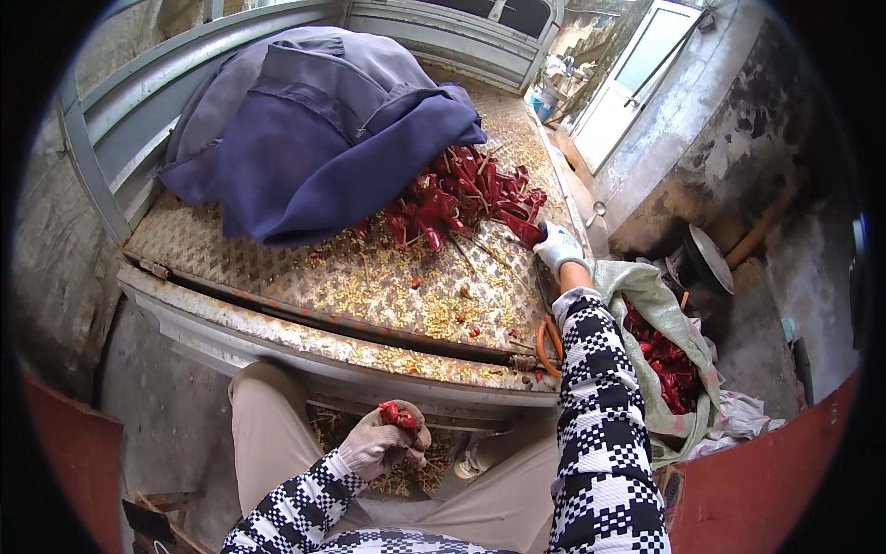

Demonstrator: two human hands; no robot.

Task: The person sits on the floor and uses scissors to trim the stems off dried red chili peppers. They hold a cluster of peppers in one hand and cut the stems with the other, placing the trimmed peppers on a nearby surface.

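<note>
My left hand, in a pale knit glove, is closed around a red dried chili above my lap. Stretched out to the right edge of the truck bed, my right hand, in a white glove, touches a dark red chili at the end of a pile of dried red chilies; whether the fingers grip it is hard to tell. A blue-purple cloth covers the pile's back part. Orange-handled scissors or shears lie partly hidden by my right forearm. An open pale green woven sack holds red chilies.
Yellow seeds and thin stems lie scattered over the metal truck bed, which has a raised front edge and side rails. Between my legs, below the edge, are many cut stems. At right stand a round metal lid and a wall.
</note>
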